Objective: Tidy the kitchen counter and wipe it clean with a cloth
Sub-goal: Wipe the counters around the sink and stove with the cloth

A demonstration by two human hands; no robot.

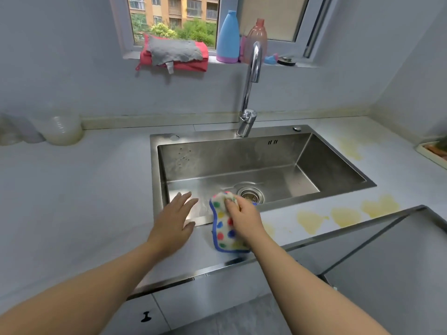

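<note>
Faced a pale grey kitchen counter [96, 189] with a steel sink [154, 165] set into it, under a window. Gripped a cloth [223, 228], white with coloured dots and a blue edge, in the right hand [244, 218], fingers curled over its upper part. Had that cloth hanging across the sink's front rim: upper end just inside the basin, close beside the drain [250, 195], lower end lying on the counter strip in front. Had the left hand [174, 218] open and empty, fingers straight and a little spread, over the sink's front left corner, just left of the cloth and apart from it. Could not tell whether the palm touched the rim.

Showed yellow stains [312, 221] on the counter to the right of the cloth, along the sink's front and right sides. Showed a curved tap [251, 76] rising behind the basin. Showed on the sill [130, 55] a grey rag [174, 50] lying over a red cloth [200, 61], then a blue bottle [228, 37] and a pink bottle [257, 35] side by side. Showed a clear tub [63, 129] against the wall at far left, and a tray [430, 151] at the right edge.
</note>
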